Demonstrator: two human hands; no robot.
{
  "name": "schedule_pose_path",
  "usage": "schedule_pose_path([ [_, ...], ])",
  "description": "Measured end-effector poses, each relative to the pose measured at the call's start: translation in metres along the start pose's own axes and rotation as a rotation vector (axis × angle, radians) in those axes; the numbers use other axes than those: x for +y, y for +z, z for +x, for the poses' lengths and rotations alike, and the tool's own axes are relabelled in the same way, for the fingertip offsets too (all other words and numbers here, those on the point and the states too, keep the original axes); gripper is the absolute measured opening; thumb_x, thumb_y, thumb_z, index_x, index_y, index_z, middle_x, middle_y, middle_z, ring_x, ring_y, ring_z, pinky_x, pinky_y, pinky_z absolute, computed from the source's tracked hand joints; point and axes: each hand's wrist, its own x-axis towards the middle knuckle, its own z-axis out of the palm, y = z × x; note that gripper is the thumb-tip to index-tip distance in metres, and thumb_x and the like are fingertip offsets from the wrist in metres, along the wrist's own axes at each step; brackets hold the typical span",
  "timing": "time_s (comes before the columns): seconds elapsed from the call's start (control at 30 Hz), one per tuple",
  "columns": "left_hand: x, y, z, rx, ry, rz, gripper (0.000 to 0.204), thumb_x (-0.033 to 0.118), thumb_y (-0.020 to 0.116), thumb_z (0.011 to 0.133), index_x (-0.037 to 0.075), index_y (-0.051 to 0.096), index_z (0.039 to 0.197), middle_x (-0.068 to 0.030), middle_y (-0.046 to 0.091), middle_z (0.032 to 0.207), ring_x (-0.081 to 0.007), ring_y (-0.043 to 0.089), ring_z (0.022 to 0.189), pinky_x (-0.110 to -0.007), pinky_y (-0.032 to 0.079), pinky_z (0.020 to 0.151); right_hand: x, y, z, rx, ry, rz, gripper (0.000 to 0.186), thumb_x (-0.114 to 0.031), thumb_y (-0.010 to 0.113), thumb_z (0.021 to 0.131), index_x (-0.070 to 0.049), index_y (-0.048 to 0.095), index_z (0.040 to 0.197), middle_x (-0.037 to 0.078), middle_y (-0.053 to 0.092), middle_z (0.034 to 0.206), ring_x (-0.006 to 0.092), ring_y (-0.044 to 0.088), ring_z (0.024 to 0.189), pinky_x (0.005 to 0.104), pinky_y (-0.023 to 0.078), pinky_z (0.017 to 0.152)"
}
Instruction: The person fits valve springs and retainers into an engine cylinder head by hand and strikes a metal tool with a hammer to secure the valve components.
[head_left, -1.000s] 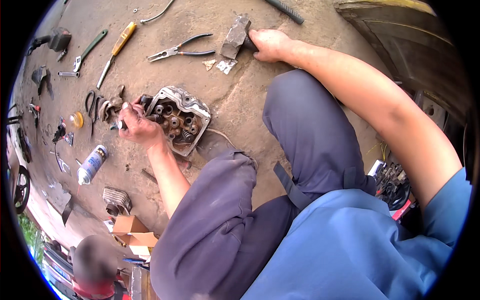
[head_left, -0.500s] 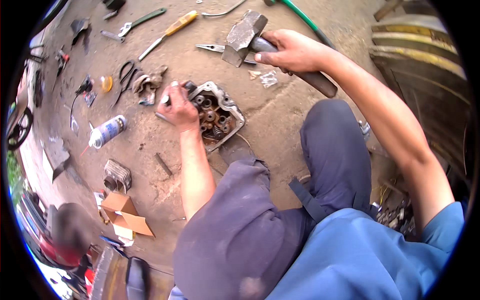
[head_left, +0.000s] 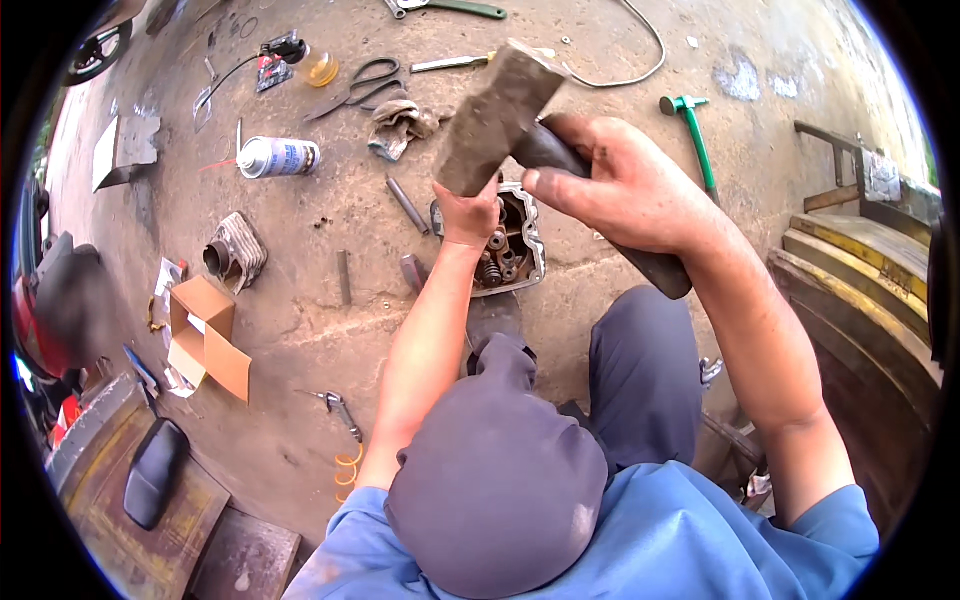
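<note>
My right hand (head_left: 640,185) grips the dark handle of a sledgehammer (head_left: 500,118). Its blocky, worn steel head is raised in front of my left hand. Low beside an engine cylinder head (head_left: 538,240), my left hand (head_left: 468,215) is closed, with most of its fingers hidden behind the hammer. What it holds cannot be made out. The cylinder head lies on the floor with its cavity upward, showing oily brown insides and a coil spring. A plain metal rod (head_left: 407,205) lies just left of it.
Around lie a crumpled rag (head_left: 400,128), scissors (head_left: 372,88), a spray can (head_left: 280,157), a finned engine cylinder (head_left: 238,250), an open cardboard box (head_left: 215,350) and a green-handled hammer (head_left: 692,135). Curved yellow-edged metal pieces (head_left: 850,270) stand at the right. An air blow gun (head_left: 343,412) lies left of my forearm.
My view has swung, shifting the floor items across the picture. The sledgehammer now looms larger and covers my left hand's fingers. The rod end seen in my left fist earlier is hidden.
</note>
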Motion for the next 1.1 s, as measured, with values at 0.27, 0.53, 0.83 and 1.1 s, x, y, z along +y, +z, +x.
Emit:
schedule_pose_path([
  [0.27,-0.004,-0.007,0.013,-0.070,-0.127,-0.157,0.022,0.007,0.061,0.099,-0.004,0.069,0.081,0.0032,0.057,0.069,-0.0078,0.049,0.064,-0.030,0.044,0.061,0.060,-0.011,0.007,0.281,-0.180,-0.332,0.035,-0.028,0.072,0.085,0.005,0.061,0.090,0.026,0.062,0.076,0.0426,0.066,0.076,0.0492,0.051,0.068],
  [0.53,0.007,0.006,0.014,-0.024,-0.354,-0.409,0.034,0.010,0.056,0.101,0.004,0.055,0.067,0.0003,0.044,0.061,-0.0102,0.042,0.057,-0.040,0.060,0.080,0.229,-0.042,-0.030,0.298,0.135,-0.436,0.044,-0.035,0.070,0.083,0.007,0.071,0.093,0.029,0.072,0.090,0.0421,0.073,0.091,0.0493,0.058,0.083],
  [0.83,-0.001,-0.003,0.012,-0.077,-0.370,-0.419,0.033,0.011,0.049,0.102,0.007,0.049,0.070,-0.0020,0.041,0.060,-0.0147,0.043,0.058,-0.050,0.059,0.087,0.351,-0.011,-0.100,0.528,0.438,-0.529,0.041,-0.033,0.071,0.090,0.004,0.061,0.104,0.027,0.072,0.094,0.0447,0.070,0.095,0.0516,0.056,0.086],
  [1.1,-0.009,-0.004,0.016,-0.030,-0.411,-0.445,0.034,0.014,0.054,0.104,0.010,0.050,0.070,0.0011,0.041,0.060,-0.0116,0.040,0.054,-0.049,0.060,0.082,0.359,-0.013,-0.099,0.468,0.465,-0.593,0.046,-0.038,0.071,0.092,0.005,0.062,0.108,0.025,0.074,0.105,0.0418,0.071,0.102,0.0522,0.057,0.090],
])
